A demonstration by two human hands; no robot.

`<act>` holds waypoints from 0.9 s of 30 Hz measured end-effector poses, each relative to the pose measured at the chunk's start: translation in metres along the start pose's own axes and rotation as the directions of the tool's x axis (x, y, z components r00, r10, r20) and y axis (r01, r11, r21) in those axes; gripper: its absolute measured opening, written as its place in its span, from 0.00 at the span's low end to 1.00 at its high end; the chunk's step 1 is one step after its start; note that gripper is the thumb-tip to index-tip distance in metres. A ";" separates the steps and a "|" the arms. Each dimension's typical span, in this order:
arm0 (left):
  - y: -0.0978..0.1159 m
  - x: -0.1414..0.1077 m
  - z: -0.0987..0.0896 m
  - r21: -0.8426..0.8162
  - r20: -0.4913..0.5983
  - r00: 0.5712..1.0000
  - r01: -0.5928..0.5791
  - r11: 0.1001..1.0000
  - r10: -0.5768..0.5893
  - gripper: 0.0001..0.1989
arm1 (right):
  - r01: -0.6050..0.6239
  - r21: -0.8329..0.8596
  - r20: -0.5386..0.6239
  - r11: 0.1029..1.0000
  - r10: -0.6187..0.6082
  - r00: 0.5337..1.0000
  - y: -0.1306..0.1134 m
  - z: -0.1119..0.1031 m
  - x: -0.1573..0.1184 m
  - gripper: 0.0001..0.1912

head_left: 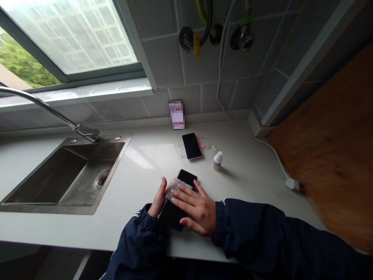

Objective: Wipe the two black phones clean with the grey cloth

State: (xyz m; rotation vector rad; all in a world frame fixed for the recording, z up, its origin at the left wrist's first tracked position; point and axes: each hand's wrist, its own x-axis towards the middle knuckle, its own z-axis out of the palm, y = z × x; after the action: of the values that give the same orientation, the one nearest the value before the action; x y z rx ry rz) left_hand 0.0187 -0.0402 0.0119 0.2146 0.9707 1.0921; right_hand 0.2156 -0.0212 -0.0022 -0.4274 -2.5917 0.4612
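Note:
My left hand grips a black phone from beneath and along its left side; its thumb is raised and most of its fingers are hidden. Across the phone's dark screen lies a small grey cloth with a zigzag edge. My right hand is open over it, its fingers stretched out and pressing flat on the cloth. Beyond them, a second phone rests face up on the counter. A small white bottle with a blue and yellow label stands to the right of it.
A clear case and something pink lie by the second phone. Another phone with a blurred screen leans on the tiled wall. At left is a steel sink with a tap; a white cable runs down to a plug.

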 end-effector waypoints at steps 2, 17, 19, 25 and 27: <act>0.000 0.000 0.000 -0.001 0.009 1.000 -0.004 1.000 0.004 0.33 | 0.000 0.014 -0.005 1.000 0.000 1.000 0.000 0.000 0.000 0.30; -0.002 0.002 -0.003 -0.055 0.206 0.978 -0.010 0.998 0.021 0.34 | -0.063 0.017 -0.038 0.998 0.064 0.997 0.002 0.000 0.000 0.30; -0.002 0.002 -0.003 -0.055 0.209 0.978 0.000 0.998 0.012 0.34 | -0.071 0.027 -0.038 0.997 0.072 0.997 0.002 0.001 0.000 0.30; -0.003 0.002 -0.003 -0.068 0.147 0.989 -0.002 0.998 0.012 0.35 | -0.080 0.047 -0.028 0.996 0.081 0.996 0.003 0.001 0.000 0.30; -0.003 0.002 -0.003 -0.071 0.131 0.991 0.000 0.997 0.010 0.35 | -0.080 0.044 -0.025 0.996 0.081 0.996 0.003 0.001 0.000 0.30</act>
State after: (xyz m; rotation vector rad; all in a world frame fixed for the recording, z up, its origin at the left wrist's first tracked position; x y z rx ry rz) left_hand 0.0187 -0.0412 0.0068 0.2282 0.8126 1.1012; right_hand 0.2155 -0.0183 -0.0040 -0.5211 -2.5413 0.5339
